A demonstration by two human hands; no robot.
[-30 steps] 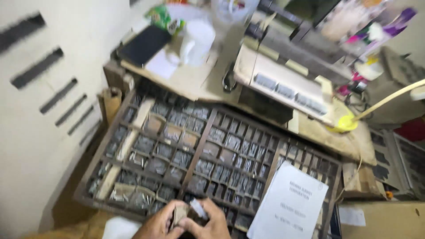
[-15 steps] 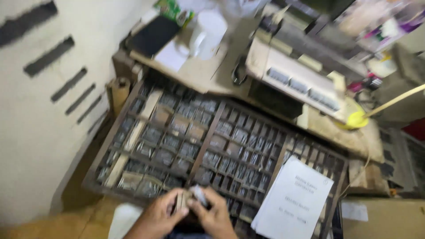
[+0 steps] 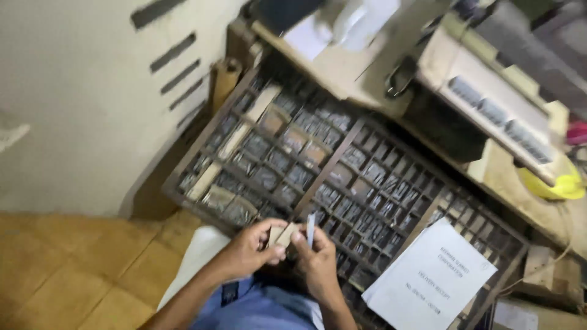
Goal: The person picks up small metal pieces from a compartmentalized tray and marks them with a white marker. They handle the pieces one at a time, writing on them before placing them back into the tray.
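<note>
My left hand (image 3: 249,249) and my right hand (image 3: 318,263) meet over the near edge of a wooden type case (image 3: 342,177). Together they grip a small tan block (image 3: 282,235), and a thin pale metal strip (image 3: 310,229) stands up between the right fingers. The case is a dark tray split into many little compartments filled with grey metal type. Both forearms come up from the bottom of the view, over blue fabric.
A white printed sheet (image 3: 431,281) lies on the case's right corner. Behind the case sit a cluttered bench (image 3: 342,67) and a beige machine (image 3: 489,104) with a yellow object (image 3: 550,183) beside it. A pale slotted cabinet wall (image 3: 92,91) stands left; wooden floor (image 3: 67,275) below.
The view has swung down and left, so the case and bench now sit further right and higher. My hands stay together on the small block, now nearer the middle of the frame.
</note>
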